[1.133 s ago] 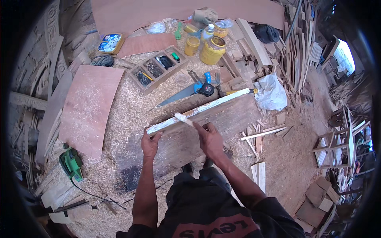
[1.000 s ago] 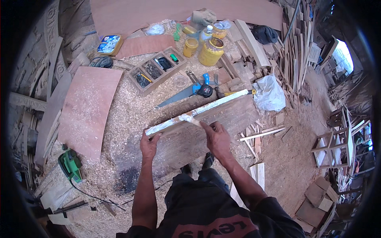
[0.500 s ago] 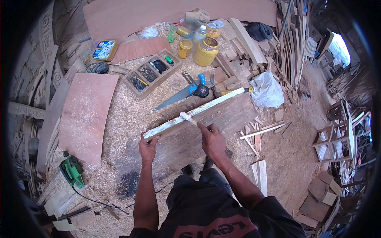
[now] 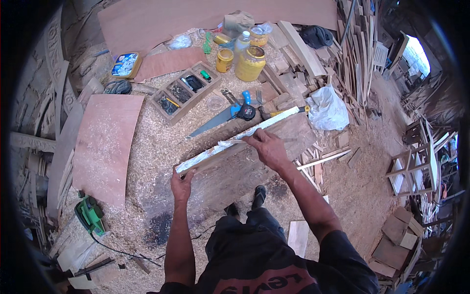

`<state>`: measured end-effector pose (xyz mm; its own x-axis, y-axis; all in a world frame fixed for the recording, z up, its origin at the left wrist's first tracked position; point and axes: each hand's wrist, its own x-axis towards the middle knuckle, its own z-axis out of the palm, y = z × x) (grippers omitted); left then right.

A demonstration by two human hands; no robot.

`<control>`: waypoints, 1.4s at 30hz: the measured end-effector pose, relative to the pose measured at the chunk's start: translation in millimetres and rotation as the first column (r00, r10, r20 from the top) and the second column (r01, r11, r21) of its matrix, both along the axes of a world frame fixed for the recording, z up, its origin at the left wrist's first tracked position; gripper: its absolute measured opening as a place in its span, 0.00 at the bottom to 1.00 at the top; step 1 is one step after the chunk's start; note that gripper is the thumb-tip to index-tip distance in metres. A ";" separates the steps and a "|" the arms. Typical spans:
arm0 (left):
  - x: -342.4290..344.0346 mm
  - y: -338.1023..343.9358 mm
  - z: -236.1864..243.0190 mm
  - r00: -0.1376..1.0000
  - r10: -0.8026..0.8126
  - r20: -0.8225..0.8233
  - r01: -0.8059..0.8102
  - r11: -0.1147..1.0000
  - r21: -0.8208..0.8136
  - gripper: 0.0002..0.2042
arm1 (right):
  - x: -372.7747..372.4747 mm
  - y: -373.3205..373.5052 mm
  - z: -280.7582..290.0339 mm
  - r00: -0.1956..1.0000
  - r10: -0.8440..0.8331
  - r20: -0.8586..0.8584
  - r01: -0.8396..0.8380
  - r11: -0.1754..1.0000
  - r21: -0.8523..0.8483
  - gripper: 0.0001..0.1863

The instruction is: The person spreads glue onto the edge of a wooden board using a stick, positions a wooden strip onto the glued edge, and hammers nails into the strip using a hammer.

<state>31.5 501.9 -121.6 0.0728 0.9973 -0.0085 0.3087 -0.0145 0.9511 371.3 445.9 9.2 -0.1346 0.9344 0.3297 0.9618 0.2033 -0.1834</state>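
Observation:
A narrow wooden board (image 4: 210,159) stands on edge, slanting up to the right, with wet white paste along its upper edge. My left hand (image 4: 182,183) grips the board's near left end between thumb and fingers. Over the middle of the coated edge, my right hand (image 4: 267,147) is closed on a small thin stick, mostly hidden by the fingers. White paste lies in a thicker lump just left of those fingers. Behind the board rest a blue-handled handsaw (image 4: 215,122), a black tape measure (image 4: 246,113) and a hammer (image 4: 284,113).
A wooden divided tray (image 4: 183,93) with small tools stands beyond the saw. Yellow tubs (image 4: 250,66) and a clear bottle (image 4: 242,43) are behind it. A white plastic bag (image 4: 329,110) lies right. A green power planer (image 4: 90,215) with a cord sits left among shavings, below a plywood sheet (image 4: 107,147).
My right hand has moved right and up along the board's edge. The paste lump has flattened and spread along it. My left hand keeps its grip; my right foot now shows.

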 end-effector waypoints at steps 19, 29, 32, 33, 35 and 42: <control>1.4 -2.7 8.4 1.000 0.017 0.022 -0.017 1.000 -0.005 0.23 | -33.6 -49.8 -34.2 0.957 -0.273 0.095 0.277 0.961 -0.029 0.37; 2.1 -3.5 2.1 0.996 0.049 0.070 -0.048 0.999 -0.011 0.24 | -114.2 -49.8 -14.8 0.981 -0.179 -0.077 0.166 0.974 -0.152 0.33; 3.3 -4.5 -1.4 0.995 0.037 0.094 -0.037 0.999 -0.001 0.25 | -117.5 -46.6 -8.5 0.963 -0.258 -0.082 0.240 0.952 -0.188 0.33; 4.2 -4.9 -1.5 0.993 0.015 0.117 -0.015 1.000 0.003 0.27 | -123.8 -47.5 -6.5 0.966 -0.245 -0.086 0.225 0.955 -0.193 0.33; 3.5 -3.5 -6.6 0.998 0.043 0.051 -0.043 0.999 -0.003 0.30 | -139.2 -44.7 -4.4 0.984 -0.162 -0.073 0.145 0.969 -0.198 0.33; 6.9 -5.1 -4.7 0.998 0.056 -0.014 -0.056 0.996 -0.071 0.32 | -171.8 -29.1 -8.4 0.992 -0.045 -0.115 0.020 0.979 -0.204 0.34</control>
<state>38.4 496.8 -126.3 0.0163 0.9967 -0.0799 0.3183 0.0706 0.9454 199.5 416.8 0.7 -0.0744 0.9865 0.1459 0.9361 0.1195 -0.3307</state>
